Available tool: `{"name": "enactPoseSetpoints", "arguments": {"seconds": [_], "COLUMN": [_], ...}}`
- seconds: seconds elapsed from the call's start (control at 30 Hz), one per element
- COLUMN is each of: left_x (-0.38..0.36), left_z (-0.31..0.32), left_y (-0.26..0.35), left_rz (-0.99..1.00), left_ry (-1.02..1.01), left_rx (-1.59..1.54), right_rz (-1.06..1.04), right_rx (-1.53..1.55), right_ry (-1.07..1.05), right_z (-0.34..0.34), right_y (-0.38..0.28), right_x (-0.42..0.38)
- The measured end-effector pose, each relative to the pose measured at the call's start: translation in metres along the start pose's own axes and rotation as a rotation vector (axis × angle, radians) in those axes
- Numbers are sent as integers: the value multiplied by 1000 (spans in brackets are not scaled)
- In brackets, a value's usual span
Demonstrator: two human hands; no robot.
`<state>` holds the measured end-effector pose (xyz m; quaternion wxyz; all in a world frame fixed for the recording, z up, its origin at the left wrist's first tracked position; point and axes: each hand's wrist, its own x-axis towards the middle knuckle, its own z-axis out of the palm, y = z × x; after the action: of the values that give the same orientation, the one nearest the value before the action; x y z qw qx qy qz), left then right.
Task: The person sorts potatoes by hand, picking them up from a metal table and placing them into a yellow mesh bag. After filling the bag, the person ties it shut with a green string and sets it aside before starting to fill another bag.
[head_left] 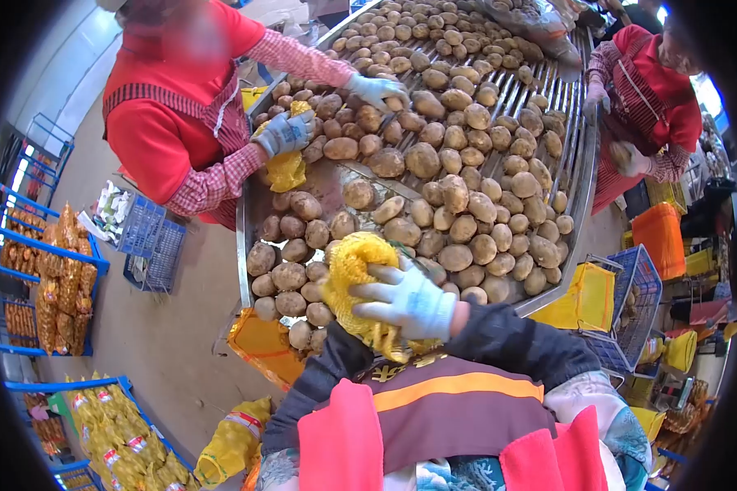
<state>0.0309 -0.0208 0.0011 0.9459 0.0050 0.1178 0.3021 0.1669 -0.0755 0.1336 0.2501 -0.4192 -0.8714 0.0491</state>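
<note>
My right hand (409, 301), in a white and light-blue glove, grips a bunched yellow mesh bag (348, 278) with its fingers curled over the netting. The bag is held against my front, over the near end of the sorting table (244, 270). My left hand is hidden by the bag; only its dark sleeve (323, 368) shows, reaching up to the netting. Many loose potatoes (456, 257) lie just beyond the bag, and others (289, 304) are heaped to its left.
Across to the left, a person in red (151, 131) holds another yellow mesh bag (287, 170) among the potatoes. A second person (659, 90) stands right of the table. Blue crates (630, 303) stand at right; filled potato sacks (119, 430) sit on a blue rack at lower left.
</note>
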Motion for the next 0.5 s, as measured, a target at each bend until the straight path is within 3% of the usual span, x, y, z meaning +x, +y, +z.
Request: {"name": "enactPoseSetpoints", "arguments": {"seconds": [0.03, 0.07, 0.1, 0.13, 0.17, 0.2, 0.27, 0.37, 0.47, 0.5], "left_x": [8, 4, 0, -20, -20, -23, -23, -18, -20, -22], "left_z": [-29, -15, 0, 59, 85, 69, 59, 56, 56, 57], "left_y": [-10, -10, -9, -2, -4, 4, 19, 23, 20, 20], "left_rz": [30, 16, 0, -64, -132, -173, -159, -17, -54, -64], "left_ry": [20, 34, 47, 59, 186, 160, -66, 20, 107, 103], "left_rx": [-193, -79, 35, 455, 373, 314, 347, 334, 273, 277], "right_rz": [65, 128, 216, 432, 532, 626, 884, 952, 947, 944], "right_rx": [23, 44, 243, 477, 336, 196, 742, 722, 891, 1199], "right_ry": [36, 73, 243, 390, 337, 270, 487, 556, 727, 918], "right_z": [4, 8, 20, 50, 36, 21, 35, 40, 52, 53], "right_y": [7, 18, 36, 57, 68, 79, 94, 97, 96, 96], "right_x": [-3, -4, -9, -22, -28, -34, -58, -81, -88, -89]}}
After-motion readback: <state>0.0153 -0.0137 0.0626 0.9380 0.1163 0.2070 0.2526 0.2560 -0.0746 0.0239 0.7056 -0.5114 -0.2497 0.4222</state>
